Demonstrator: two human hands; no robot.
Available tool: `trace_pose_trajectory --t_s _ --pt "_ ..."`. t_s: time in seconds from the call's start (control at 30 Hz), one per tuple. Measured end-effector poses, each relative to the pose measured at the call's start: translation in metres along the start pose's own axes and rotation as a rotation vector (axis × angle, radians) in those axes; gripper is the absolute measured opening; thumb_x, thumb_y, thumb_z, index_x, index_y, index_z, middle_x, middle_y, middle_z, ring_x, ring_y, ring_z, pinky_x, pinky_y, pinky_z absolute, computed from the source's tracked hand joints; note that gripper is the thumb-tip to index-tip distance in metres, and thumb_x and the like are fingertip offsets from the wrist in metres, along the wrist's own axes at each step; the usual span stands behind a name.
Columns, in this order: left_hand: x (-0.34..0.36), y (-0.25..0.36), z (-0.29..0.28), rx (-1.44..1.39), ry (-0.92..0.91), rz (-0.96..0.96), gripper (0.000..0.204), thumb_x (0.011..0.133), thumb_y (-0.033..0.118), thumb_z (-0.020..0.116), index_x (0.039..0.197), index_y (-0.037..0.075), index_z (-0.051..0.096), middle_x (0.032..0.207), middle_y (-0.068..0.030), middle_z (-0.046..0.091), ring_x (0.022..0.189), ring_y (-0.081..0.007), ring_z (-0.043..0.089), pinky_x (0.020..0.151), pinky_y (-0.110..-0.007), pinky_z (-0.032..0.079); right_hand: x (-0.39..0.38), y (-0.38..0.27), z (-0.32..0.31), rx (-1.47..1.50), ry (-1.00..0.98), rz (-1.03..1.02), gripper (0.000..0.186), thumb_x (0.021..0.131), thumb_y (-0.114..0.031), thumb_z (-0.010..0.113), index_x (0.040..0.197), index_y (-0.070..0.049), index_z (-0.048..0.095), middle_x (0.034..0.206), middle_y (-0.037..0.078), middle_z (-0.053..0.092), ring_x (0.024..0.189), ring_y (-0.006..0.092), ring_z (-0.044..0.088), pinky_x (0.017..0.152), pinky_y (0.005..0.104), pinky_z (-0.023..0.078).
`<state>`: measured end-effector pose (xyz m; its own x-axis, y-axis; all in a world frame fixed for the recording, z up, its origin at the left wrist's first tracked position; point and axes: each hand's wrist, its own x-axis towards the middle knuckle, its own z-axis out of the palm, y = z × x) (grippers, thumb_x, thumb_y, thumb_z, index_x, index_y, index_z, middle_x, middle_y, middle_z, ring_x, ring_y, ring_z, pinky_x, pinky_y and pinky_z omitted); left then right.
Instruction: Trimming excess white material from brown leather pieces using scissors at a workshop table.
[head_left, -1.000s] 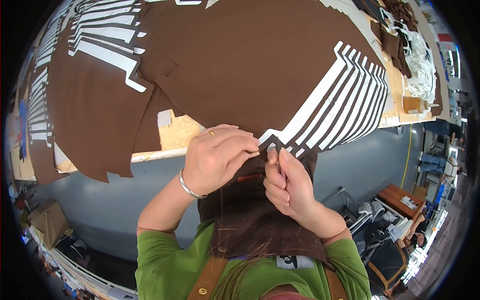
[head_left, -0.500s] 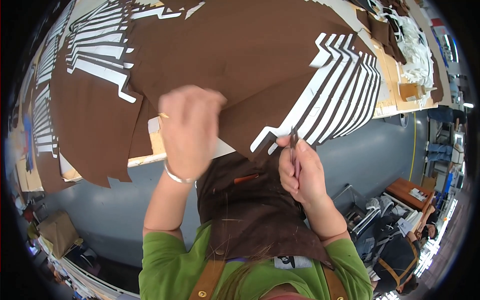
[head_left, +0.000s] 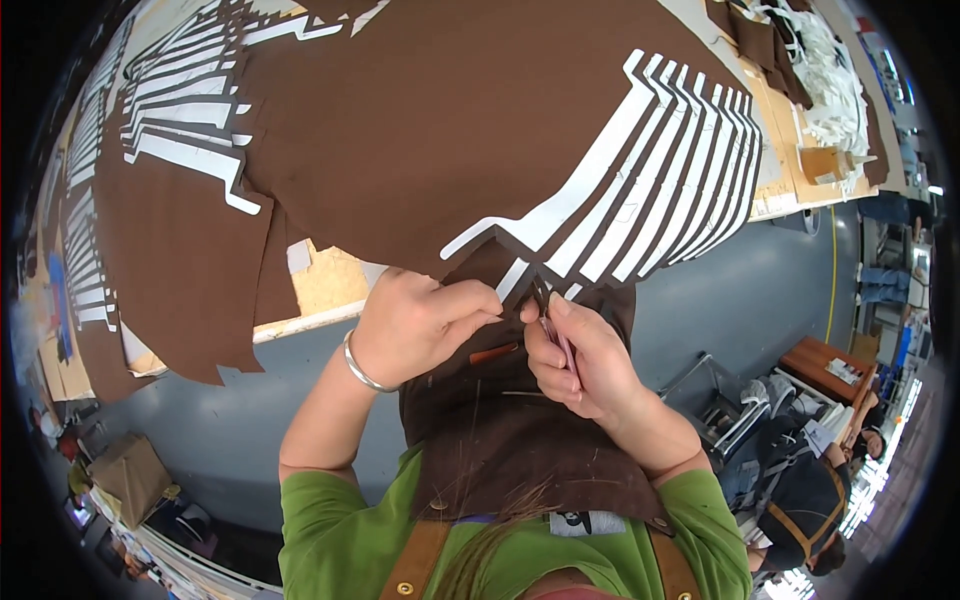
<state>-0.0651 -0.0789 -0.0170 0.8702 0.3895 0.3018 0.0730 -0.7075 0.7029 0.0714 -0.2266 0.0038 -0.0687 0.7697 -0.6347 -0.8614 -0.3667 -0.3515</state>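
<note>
A large brown fabric sheet (head_left: 430,120) lies on the table, its right part carrying white stepped strips (head_left: 608,175) separated by dark lines. My left hand (head_left: 415,330) pinches the sheet's near edge just left of the lowest short white strip. My right hand (head_left: 585,365) grips small snips (head_left: 558,340) with a pinkish handle and dark blades, the tips at the fabric edge between the strips. More brown pieces (head_left: 180,280) with white strips lie on the left, overlapping.
A tan board tabletop (head_left: 330,280) shows between pieces. At the upper right are white scraps (head_left: 830,100) and a bottle of amber liquid (head_left: 828,162). A cart (head_left: 720,400), a wooden cabinet (head_left: 820,365) and a co-worker in black (head_left: 800,515) are lower right; a cardboard box (head_left: 130,470) is lower left.
My left hand lifted off the edge, moved up-left, and now pinches the edge again. The right part of the sheet has shifted up and left. My right hand still holds the snips.
</note>
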Motion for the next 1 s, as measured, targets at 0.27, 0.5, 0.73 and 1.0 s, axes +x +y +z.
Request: trace_pose_trajectory --t_s 0.27,0.5,0.73,1.0 --pt "-0.0013 -0.0034 0.0008 -0.057 0.059 0.03 0.015 0.058 0.012 0.076 0.066 0.012 0.063 0.112 -0.0159 0.054 0.081 -0.0243 0.06 0.067 -0.03 0.047 0.0044 -0.0031 0.0074 0.0 0.017 -0.037 0.029 0.095 -0.033 0.033 0.095 -0.006 0.045 0.059 -0.001 0.036 0.039 0.0057 0.028 0.035 0.0187 0.024" --pt "-0.0005 0.0008 -0.0013 -0.052 0.032 -0.017 0.014 0.057 0.013 0.075 0.064 0.013 0.063 0.111 -0.0146 0.056 0.089 -0.0272 0.058 0.075 -0.033 0.045 0.0075 -0.0004 0.0054 0.044 0.015 -0.035 0.027 0.095 -0.03 0.032 0.092 -0.007 0.045 0.059 -0.001 0.036 0.039 0.0055 0.027 0.033 0.0182 0.023" --pt "-0.005 -0.0034 -0.0009 -0.011 -0.027 -0.04 0.012 0.061 0.014 0.072 0.067 0.015 0.062 0.088 -0.0085 0.052 0.073 -0.0236 0.054 0.063 -0.032 0.042 0.0077 0.0029 0.0062 0.081 0.02 -0.054 0.026 0.095 -0.03 0.032 0.091 -0.008 0.045 0.058 -0.001 0.036 0.038 0.0057 0.027 0.033 0.0185 0.023" --pt "-0.0039 -0.0068 0.0031 -0.041 0.053 0.058 0.01 0.066 0.016 0.069 0.071 0.017 0.06 0.057 -0.0024 0.044 0.052 -0.0202 0.048 0.047 -0.031 0.038 0.0085 0.002 0.0054 0.102 0.026 -0.026 0.026 0.095 -0.031 0.032 0.09 -0.009 0.044 0.058 -0.001 0.035 0.038 0.0055 0.026 0.032 0.0181 0.022"
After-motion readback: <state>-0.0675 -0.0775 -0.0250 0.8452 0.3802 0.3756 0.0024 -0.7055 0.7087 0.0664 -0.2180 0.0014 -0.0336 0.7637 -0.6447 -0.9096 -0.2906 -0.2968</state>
